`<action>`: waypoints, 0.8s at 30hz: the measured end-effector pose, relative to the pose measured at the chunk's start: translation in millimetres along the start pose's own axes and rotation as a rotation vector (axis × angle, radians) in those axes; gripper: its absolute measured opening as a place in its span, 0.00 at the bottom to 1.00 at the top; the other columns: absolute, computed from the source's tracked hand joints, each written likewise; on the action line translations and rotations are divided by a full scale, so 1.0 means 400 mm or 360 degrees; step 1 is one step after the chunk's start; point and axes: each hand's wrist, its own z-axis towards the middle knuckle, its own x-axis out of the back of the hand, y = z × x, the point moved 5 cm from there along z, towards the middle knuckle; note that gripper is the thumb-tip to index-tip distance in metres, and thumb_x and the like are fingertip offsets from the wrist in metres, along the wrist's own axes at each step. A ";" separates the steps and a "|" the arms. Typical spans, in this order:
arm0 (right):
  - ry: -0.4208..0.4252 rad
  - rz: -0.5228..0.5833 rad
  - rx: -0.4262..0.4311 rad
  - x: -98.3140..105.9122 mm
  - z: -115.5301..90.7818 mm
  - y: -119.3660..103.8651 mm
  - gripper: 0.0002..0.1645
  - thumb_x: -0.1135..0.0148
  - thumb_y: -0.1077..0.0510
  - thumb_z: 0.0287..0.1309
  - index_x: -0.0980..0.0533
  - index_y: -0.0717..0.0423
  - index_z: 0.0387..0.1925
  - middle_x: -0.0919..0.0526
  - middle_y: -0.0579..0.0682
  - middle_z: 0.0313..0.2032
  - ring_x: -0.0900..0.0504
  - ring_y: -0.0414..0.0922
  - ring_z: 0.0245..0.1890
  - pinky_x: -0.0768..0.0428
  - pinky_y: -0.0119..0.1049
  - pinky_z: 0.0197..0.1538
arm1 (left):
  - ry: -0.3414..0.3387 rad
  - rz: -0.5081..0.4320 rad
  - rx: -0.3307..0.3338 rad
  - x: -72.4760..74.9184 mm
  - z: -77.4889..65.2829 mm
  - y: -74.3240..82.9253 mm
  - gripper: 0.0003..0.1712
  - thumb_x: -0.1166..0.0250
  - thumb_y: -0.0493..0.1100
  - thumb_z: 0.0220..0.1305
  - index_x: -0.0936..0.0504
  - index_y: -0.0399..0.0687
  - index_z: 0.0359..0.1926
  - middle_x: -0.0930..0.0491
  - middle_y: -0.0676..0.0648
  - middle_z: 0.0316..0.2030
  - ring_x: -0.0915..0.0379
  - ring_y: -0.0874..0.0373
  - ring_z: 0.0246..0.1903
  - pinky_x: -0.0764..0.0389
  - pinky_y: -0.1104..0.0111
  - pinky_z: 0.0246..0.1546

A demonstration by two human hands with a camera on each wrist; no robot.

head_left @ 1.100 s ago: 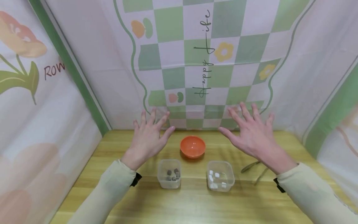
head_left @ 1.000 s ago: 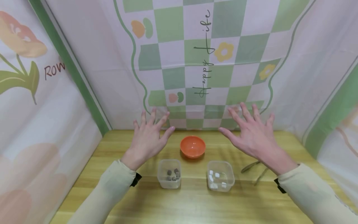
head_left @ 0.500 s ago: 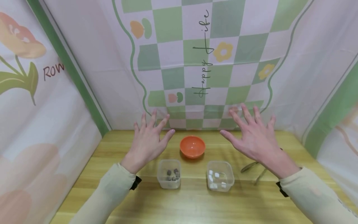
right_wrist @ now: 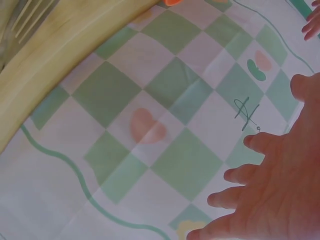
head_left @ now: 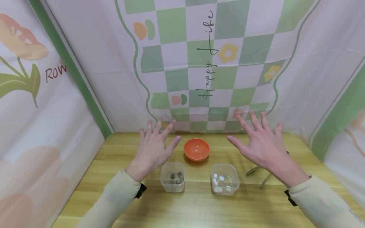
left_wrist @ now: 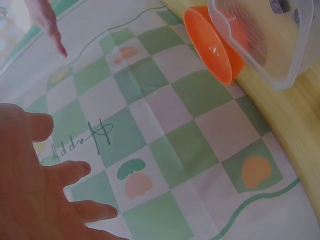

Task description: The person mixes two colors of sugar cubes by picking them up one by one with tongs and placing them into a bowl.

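In the head view my left hand (head_left: 151, 149) hovers with fingers spread above the left side of the table, holding nothing. My right hand (head_left: 264, 148) is likewise spread in the air on the right, its palm bare. Between them sits an orange bowl (head_left: 196, 149), with nothing visible inside. A clear plastic container (head_left: 172, 168) with several dark cubes stands near my left wrist. Its twin, another clear container (head_left: 232, 174), holds several white cubes. Partly hidden below my right hand lies a metal utensil (head_left: 253, 170); the right wrist view shows its slotted or tined end (right_wrist: 22, 22).
The wooden table (head_left: 182, 209) ends at the back against a hanging cloth (head_left: 172, 53) with green checks. More printed cloth (head_left: 37, 126) closes off the left side and the right side. A black strap (head_left: 140, 191) is on each wrist.
Both hands have shifted slightly toward me and to the right, fingers still spread. The bowl, containers and utensil have stayed in place.
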 end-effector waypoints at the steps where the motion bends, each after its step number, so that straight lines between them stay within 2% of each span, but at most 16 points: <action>1: 0.0000 0.0001 0.0000 -0.001 -0.003 0.001 0.56 0.58 0.18 0.68 0.52 0.40 0.85 0.58 0.64 0.83 0.64 0.72 0.79 0.72 0.86 0.64 | 0.0000 -0.0006 -0.0001 -0.002 -0.002 0.002 0.40 0.62 0.75 0.77 0.43 0.70 0.83 0.54 0.41 0.83 0.64 0.27 0.79 0.53 0.27 0.72; 9: -0.0009 0.0024 -0.0011 -0.009 -0.017 0.015 0.56 0.57 0.18 0.68 0.52 0.42 0.85 0.57 0.66 0.82 0.64 0.73 0.79 0.72 0.85 0.65 | 0.0029 -0.0044 -0.0030 -0.012 -0.014 0.008 0.40 0.60 0.74 0.78 0.42 0.67 0.83 0.51 0.39 0.82 0.62 0.29 0.79 0.55 0.28 0.73; 13: -0.0014 0.0024 -0.0007 -0.011 -0.023 0.017 0.57 0.57 0.18 0.68 0.49 0.45 0.85 0.56 0.67 0.82 0.62 0.74 0.79 0.70 0.86 0.65 | 0.0038 -0.0072 -0.0045 -0.013 -0.022 0.011 0.39 0.57 0.71 0.79 0.42 0.64 0.83 0.53 0.40 0.82 0.63 0.33 0.80 0.56 0.29 0.73; 18: 0.0018 0.0039 0.0012 -0.013 -0.031 0.019 0.56 0.54 0.19 0.69 0.46 0.47 0.84 0.55 0.68 0.81 0.59 0.75 0.78 0.65 0.87 0.65 | 0.0058 -0.0076 -0.0076 -0.014 -0.027 0.013 0.38 0.54 0.66 0.81 0.43 0.61 0.84 0.52 0.40 0.82 0.60 0.33 0.80 0.54 0.29 0.73; 24: 0.0040 0.0065 0.0032 -0.017 -0.044 0.022 0.56 0.52 0.20 0.69 0.43 0.50 0.83 0.54 0.70 0.81 0.59 0.75 0.78 0.61 0.85 0.67 | 0.0059 -0.0054 -0.0131 -0.018 -0.037 0.021 0.37 0.57 0.66 0.82 0.45 0.61 0.84 0.53 0.39 0.82 0.59 0.33 0.79 0.53 0.32 0.74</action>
